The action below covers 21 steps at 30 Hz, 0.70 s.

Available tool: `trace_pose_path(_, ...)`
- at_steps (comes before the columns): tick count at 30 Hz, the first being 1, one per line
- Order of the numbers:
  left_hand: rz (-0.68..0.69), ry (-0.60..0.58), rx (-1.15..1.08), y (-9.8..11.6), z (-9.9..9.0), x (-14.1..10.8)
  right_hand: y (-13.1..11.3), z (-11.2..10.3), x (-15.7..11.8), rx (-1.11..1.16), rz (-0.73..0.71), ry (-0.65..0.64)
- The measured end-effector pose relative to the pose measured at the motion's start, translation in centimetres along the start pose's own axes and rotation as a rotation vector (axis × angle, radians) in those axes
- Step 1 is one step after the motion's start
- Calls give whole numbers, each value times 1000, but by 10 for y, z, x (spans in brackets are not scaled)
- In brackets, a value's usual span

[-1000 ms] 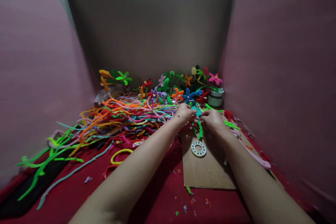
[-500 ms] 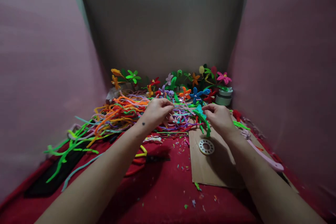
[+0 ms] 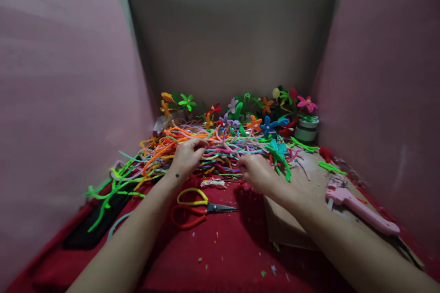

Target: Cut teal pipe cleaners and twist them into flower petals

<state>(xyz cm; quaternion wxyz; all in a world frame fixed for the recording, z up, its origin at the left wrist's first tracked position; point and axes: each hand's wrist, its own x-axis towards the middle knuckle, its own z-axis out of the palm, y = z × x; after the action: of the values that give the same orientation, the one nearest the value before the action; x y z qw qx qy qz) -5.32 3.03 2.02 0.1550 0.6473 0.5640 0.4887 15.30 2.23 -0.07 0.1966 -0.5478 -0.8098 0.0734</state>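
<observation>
My left hand (image 3: 188, 154) is over the near side of a large heap of coloured pipe cleaners (image 3: 161, 149), thumb and fingers pressed together at the strands; what they hold, if anything, cannot be made out. My right hand (image 3: 256, 170) is curled at the heap's near right edge, fingertips hidden among strands. Just beyond the right wrist lies a teal pipe-cleaner flower (image 3: 277, 147) with green leaves, touched by neither hand. Scissors (image 3: 192, 196) with one yellow and one red handle lie below the hands on the red cloth (image 3: 220, 256).
Finished pipe-cleaner flowers (image 3: 270, 126) line the back, beside a pale round container (image 3: 307, 129). A pink glue gun (image 3: 364, 210) rests at right near cardboard (image 3: 285, 226). A black flat object (image 3: 92, 229) lies left. Pink side walls (image 3: 68, 78) enclose the space.
The teal flower, earlier at my right fingertips, now lies apart from them. My right hand has moved left and nearer to the heap. The view has shifted, uncovering the scissors and glue gun.
</observation>
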Motion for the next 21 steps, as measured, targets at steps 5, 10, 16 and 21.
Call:
trace_pose_path(5,137,152,169,-30,7,-2,22,-1,46,-52,93,85)
trace_pose_path(10,223,267,271,-46,11,-8,22,18,63,-131,90,75)
trace_pose_path(16,273,294,329,-49,7,-14,12,28,62,-223,84,67)
trace_pose_path(21,296,279,343,-49,9,-16,11,19,58,-232,97,98)
